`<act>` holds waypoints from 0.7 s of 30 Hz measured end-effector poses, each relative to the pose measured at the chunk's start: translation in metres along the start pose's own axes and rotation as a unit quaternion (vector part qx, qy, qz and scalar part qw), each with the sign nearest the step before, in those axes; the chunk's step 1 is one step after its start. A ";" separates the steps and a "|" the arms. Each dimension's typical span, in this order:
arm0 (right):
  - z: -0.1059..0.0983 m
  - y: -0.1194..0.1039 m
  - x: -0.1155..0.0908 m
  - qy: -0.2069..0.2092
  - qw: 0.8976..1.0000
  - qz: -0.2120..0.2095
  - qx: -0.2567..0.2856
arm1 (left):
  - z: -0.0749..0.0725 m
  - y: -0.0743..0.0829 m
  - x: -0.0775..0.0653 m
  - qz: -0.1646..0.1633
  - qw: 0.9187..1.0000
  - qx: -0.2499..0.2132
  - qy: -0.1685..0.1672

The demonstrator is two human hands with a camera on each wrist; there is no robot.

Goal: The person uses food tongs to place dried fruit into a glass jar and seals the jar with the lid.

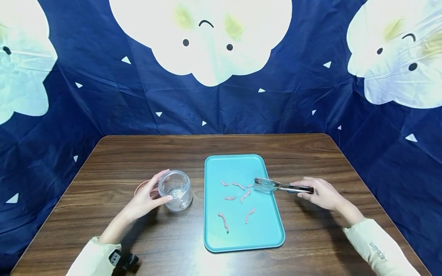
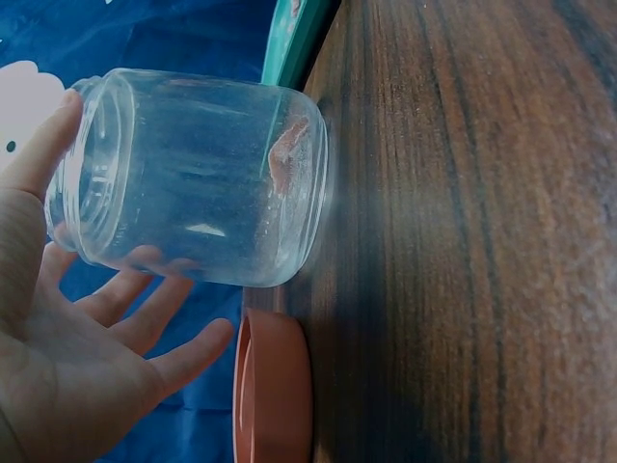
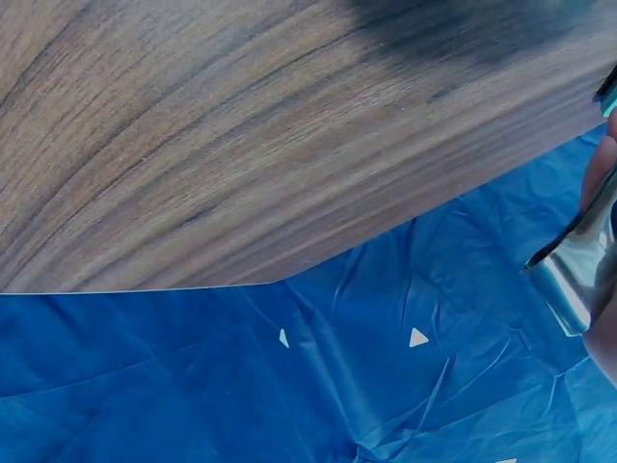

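My left hand grips a clear jar near its mouth, thumb on the near side and fingers around the far side. The jar stands upright on the table, and in the left wrist view a pink worm-like strip lies at its bottom. In my right hand is a pair of metal tongs, whose wide ends hang over the right edge of a turquoise tray. Several pink worm-like strips lie scattered on the tray; one is right at the tongs' tips.
A reddish-orange round lid lies on the table just left of the jar, partly behind my left hand. The wooden table ends at a dark blue cloth backdrop printed with white clouds. A small black object is beside my left cuff.
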State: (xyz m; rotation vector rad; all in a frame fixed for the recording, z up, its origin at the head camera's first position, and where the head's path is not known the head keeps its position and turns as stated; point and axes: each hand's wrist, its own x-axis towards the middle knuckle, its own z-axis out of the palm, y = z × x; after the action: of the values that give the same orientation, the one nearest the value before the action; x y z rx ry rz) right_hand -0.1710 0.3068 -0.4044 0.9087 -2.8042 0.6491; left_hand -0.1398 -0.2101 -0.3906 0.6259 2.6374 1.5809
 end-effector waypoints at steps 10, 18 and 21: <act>0.003 -0.004 -0.004 0.001 1.000 0.006 0.004 | -0.001 0.002 -0.001 0.003 1.000 0.000 0.002; 0.006 -0.004 -0.005 0.016 1.000 -0.008 0.008 | -0.001 -0.021 0.001 0.003 1.000 0.001 0.007; 0.007 -0.005 -0.006 0.019 1.000 -0.005 0.010 | 0.000 -0.029 0.001 0.007 1.000 0.001 0.011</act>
State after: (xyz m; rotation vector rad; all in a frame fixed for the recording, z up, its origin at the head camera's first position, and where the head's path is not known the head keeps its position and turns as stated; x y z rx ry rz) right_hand -0.1638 0.3035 -0.4103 0.9047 -2.7632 0.6873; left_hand -0.1509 -0.2218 -0.4150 0.6331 2.6563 1.5991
